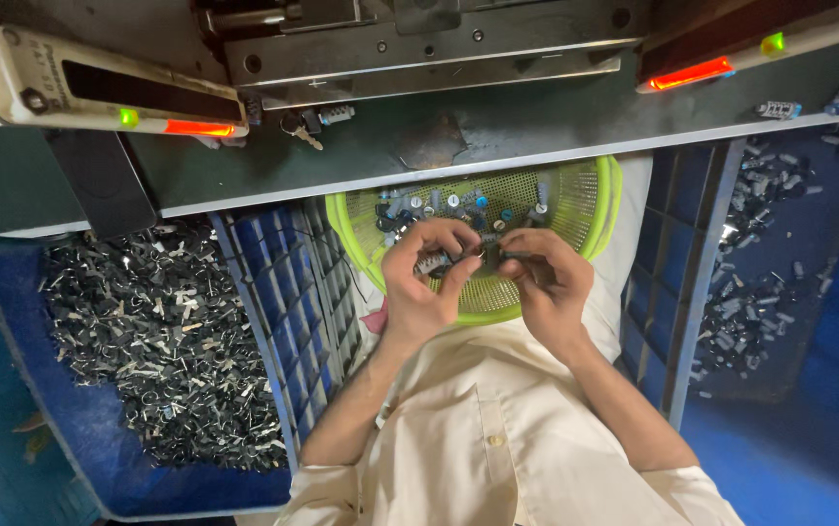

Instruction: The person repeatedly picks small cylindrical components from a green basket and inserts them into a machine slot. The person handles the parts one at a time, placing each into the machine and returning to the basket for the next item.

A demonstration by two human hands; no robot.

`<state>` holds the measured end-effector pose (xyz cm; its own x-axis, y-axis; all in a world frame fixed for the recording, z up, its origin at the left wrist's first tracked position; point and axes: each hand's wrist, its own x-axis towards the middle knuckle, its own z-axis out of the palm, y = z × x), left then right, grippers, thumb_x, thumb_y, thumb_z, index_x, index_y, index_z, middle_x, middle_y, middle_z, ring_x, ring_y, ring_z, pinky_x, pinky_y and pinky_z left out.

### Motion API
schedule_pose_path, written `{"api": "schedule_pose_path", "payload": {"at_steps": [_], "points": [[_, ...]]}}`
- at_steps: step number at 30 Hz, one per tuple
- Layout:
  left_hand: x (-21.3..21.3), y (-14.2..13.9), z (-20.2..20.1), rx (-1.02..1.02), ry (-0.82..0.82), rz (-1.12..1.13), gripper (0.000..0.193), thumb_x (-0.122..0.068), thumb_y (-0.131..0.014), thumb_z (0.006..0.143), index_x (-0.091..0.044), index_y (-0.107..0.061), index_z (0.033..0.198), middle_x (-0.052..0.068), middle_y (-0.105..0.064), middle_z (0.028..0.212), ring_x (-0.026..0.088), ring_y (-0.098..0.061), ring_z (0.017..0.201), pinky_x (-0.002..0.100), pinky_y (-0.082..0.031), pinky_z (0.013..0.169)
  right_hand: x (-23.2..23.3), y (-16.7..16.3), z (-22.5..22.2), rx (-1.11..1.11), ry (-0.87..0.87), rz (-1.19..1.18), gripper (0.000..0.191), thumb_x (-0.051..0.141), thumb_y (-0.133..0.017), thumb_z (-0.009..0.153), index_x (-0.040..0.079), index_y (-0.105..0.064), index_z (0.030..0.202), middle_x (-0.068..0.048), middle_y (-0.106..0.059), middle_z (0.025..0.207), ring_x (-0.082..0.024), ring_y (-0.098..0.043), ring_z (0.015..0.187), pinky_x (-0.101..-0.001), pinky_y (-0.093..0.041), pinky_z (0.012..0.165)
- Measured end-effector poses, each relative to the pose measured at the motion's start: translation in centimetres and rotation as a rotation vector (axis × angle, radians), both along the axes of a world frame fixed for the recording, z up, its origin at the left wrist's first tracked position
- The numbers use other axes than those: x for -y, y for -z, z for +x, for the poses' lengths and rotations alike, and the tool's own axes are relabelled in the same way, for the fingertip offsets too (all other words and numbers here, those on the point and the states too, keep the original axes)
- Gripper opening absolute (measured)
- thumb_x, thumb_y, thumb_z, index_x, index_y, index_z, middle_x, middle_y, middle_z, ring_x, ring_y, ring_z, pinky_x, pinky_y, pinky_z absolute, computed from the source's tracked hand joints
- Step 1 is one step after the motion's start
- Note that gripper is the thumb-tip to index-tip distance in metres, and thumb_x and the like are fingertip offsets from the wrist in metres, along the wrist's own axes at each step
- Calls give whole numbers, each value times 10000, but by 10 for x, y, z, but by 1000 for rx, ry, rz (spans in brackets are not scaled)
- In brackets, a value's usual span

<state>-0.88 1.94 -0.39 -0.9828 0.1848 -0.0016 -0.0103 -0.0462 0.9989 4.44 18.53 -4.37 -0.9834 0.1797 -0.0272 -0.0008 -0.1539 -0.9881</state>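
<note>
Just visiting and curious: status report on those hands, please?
Left hand and right hand pinch small grey metal parts together. Round lime-green plastic mesh basket beneath. Nothing blocking.

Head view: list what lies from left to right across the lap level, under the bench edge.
Blue crate of dark metal scraps → left hand → right hand, both pinching small parts over the green basket → blue crate with scattered small grey parts.
</note>
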Motion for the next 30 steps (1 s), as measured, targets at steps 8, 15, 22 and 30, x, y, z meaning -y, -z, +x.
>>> {"api": "schedule_pose_path", "payload": {"at_steps": [8, 15, 22, 30], "points": [[0, -20, -9, -153, 158, -299, 154, -107, -764, 893, -7, -665, 957, 118, -708, 892, 216, -720, 815, 301, -545, 739, -6, 4, 3, -74, 37, -42, 313, -221, -629, 894, -22, -555, 1124, -171, -685, 1140, -194, -692, 1036, -282, -594, 875], [0, -29, -4, -107, 178, -202, 98, -65, -737, 885, -26, -663, 937, 71, -711, 821, 178, -731, 716, 291, -549, 673, -2, 21, 7, -78, 46, -151, 335, -177, -629, 917, 48, -481, 1115, -186, -703, 1129, -203, -704, 1014, -320, -623, 868], [89, -66, -14, -157, 865, 1249, 155, -123, -753, 895, -31, -686, 1001, 99, -727, 976, 221, -723, 885, 327, -546, 794, -13, 11, -10, 308, -6, -1112, 257, -72, -659, 967, 68, -507, 1119, -137, -676, 1001, -216, -644, 876, -303, -548, 754], [27, 1, -9, -116, 530, -724, 266, -217, -781, 826, -66, -740, 1041, 107, -723, 1086, 320, -659, 1055, 438, -499, 907, -10, -84, -136, -682, -60, 418, 347, -159, -633, 943, 50, -484, 1177, -188, -707, 1057, -206, -725, 868, -347, -577, 703]]}}
